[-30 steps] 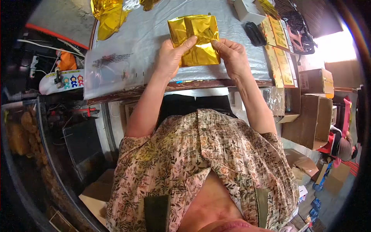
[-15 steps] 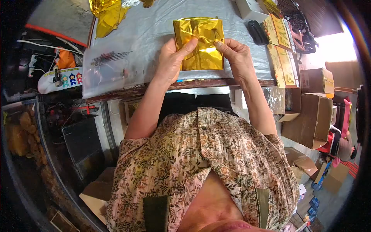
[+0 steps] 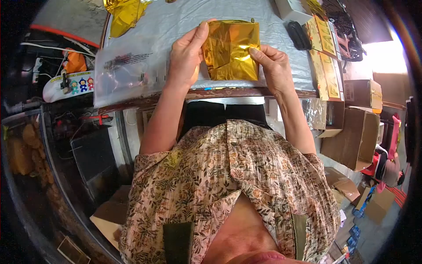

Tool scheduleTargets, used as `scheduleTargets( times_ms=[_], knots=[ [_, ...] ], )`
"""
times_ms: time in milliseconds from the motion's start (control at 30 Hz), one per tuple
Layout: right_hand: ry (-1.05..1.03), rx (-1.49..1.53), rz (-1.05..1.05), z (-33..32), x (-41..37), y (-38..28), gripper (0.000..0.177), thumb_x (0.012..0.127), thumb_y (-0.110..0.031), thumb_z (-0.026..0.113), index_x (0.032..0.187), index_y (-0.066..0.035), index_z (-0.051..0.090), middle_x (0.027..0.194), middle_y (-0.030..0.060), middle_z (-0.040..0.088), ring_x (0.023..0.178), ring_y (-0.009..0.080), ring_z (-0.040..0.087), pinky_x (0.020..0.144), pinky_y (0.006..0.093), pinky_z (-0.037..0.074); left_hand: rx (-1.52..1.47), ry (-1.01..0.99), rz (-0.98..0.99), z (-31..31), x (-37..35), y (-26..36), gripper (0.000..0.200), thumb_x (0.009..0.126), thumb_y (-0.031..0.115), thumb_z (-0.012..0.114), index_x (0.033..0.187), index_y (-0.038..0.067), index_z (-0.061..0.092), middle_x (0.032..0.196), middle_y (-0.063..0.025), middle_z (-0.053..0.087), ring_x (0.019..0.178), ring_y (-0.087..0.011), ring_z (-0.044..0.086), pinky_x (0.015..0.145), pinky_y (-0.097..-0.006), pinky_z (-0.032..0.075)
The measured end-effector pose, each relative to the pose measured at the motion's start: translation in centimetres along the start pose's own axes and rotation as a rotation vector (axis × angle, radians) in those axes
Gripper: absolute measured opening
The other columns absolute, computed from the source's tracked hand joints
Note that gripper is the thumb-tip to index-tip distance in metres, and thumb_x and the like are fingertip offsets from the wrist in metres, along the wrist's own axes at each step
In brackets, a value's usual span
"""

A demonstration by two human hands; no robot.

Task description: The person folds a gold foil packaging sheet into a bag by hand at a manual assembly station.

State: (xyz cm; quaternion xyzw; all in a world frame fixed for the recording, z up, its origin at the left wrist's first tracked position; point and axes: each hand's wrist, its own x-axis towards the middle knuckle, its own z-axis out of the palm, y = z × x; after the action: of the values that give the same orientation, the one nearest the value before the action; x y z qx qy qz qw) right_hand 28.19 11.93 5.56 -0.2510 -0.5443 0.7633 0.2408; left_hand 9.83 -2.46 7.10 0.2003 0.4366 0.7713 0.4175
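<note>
A shiny gold foil packet (image 3: 233,53), roughly square and creased, is held up over the near part of the table. My left hand (image 3: 188,53) pinches its upper left edge, the thumb near the top corner and the fingers behind. On the other side, my right hand (image 3: 273,64) grips the right edge with the thumb on the front and the fingers behind the foil. A clear plastic bag (image 3: 125,81) with dark print lies flat to the left of my left hand. Whether anything is inside the packet is hidden.
More gold foil (image 3: 125,20) lies at the table's far left. To the right are a black case (image 3: 300,36), a white box (image 3: 294,11) and yellow printed boxes (image 3: 324,72). Cardboard boxes (image 3: 351,138) stand beyond the table's right side. The table's front edge (image 3: 145,101) runs below my hands.
My left hand has moved up along the packet's left side, its thumb shifting from the packet's front to its upper corner. The packet's surface looks flatter; my right hand keeps its hold.
</note>
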Motion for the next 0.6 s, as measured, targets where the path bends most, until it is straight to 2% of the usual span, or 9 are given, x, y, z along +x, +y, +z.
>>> scheduleTargets(
  times_ms=[33,167,233,267,333,367,433,567,600],
  knots=[
    [0.005,-0.078,-0.033,0.1,-0.2,-0.2,0.015,0.098,-0.011,0.075,0.103,0.003,0.078,0.099,0.0063,0.077,0.091,0.0115,0.068,0.089,0.0263,0.051,0.02,-0.014,0.01,-0.1,0.4,0.2,0.037,0.11,0.031,0.06,0.129,0.0,0.067,0.124,-0.0088,0.072,0.115,-0.0171,0.068,0.102,-0.0343,0.054],
    [0.06,0.044,0.023,0.2,-0.4,0.0,0.015,0.097,-0.013,0.076,0.099,0.002,0.078,0.097,0.0054,0.077,0.09,0.0107,0.066,0.087,0.026,0.049,0.012,0.091,-0.092,-0.5,0.8,-0.2,0.039,0.11,0.034,0.059,0.129,0.0,0.067,0.122,-0.0094,0.072,0.113,-0.0187,0.069,0.101,-0.0349,0.055],
    [-0.006,0.076,0.072,-0.7,-0.2,0.5,0.017,0.096,-0.015,0.077,0.097,0.001,0.078,0.096,0.0051,0.076,0.09,0.0102,0.065,0.085,0.0253,0.048,-0.053,0.079,-0.174,-1.1,1.2,-0.6,0.046,0.104,0.041,0.068,0.125,0.0,0.07,0.111,-0.0061,0.074,0.098,-0.0133,0.071,0.086,-0.029,0.057],
    [-0.006,0.076,0.074,-0.7,-0.3,0.6,0.017,0.096,-0.015,0.077,0.097,0.001,0.078,0.096,0.0051,0.076,0.09,0.0102,0.065,0.085,0.0253,0.048,-0.053,0.081,-0.175,-1.2,1.1,-0.7,0.046,0.104,0.041,0.068,0.125,0.0,0.07,0.111,-0.0061,0.074,0.098,-0.0133,0.071,0.086,-0.029,0.057],
    [0.023,0.067,0.077,-0.2,-0.4,0.3,0.017,0.096,-0.017,0.077,0.095,0.0,0.078,0.096,0.0051,0.077,0.091,0.0107,0.066,0.087,0.0258,0.048,-0.033,0.037,-0.192,-1.3,1.0,-0.6,0.044,0.107,0.038,0.064,0.128,0.0,0.067,0.123,-0.0101,0.073,0.113,-0.019,0.07,0.096,-0.0366,0.057],
    [0.026,0.067,0.074,-0.1,-0.3,0.4,0.017,0.096,-0.017,0.077,0.095,0.0,0.078,0.096,0.0051,0.077,0.091,0.0107,0.066,0.087,0.0258,0.048,-0.032,0.033,-0.192,-1.4,0.7,-0.6,0.044,0.107,0.038,0.064,0.128,0.0,0.067,0.123,-0.0101,0.073,0.113,-0.019,0.07,0.096,-0.0366,0.057],
    [0.07,0.145,-0.008,-0.2,-0.1,0.6,0.012,0.095,-0.008,0.078,0.097,0.003,0.079,0.091,0.007,0.078,0.08,0.0113,0.069,0.077,0.0252,0.054,0.102,0.04,-0.25,-1.8,-0.3,-0.7,0.044,0.106,0.036,0.067,0.129,-0.002,0.067,0.121,-0.01,0.074,0.109,-0.0192,0.071,0.094,-0.0375,0.058],
    [0.103,0.192,0.009,-0.7,0.2,0.6,0.012,0.095,-0.008,0.078,0.099,0.003,0.079,0.092,0.0072,0.078,0.082,0.0111,0.069,0.079,0.0246,0.053,0.266,-0.049,-0.261,-3.0,-1.8,-0.9,0.04,0.105,0.031,0.069,0.125,-0.003,0.069,0.117,-0.0093,0.075,0.105,-0.0191,0.072,0.093,-0.0374,0.058],
    [0.073,0.22,0.028,-0.8,0.1,0.6,0.011,0.095,-0.008,0.078,0.099,0.003,0.079,0.093,0.0077,0.078,0.083,0.0113,0.069,0.08,0.0249,0.053,0.252,-0.051,-0.256,-3.5,-1.9,-1.3,0.037,0.103,0.029,0.073,0.123,-0.003,0.072,0.112,-0.0071,0.075,0.101,-0.0154,0.071,0.088,-0.0337,0.059]
  ],
)
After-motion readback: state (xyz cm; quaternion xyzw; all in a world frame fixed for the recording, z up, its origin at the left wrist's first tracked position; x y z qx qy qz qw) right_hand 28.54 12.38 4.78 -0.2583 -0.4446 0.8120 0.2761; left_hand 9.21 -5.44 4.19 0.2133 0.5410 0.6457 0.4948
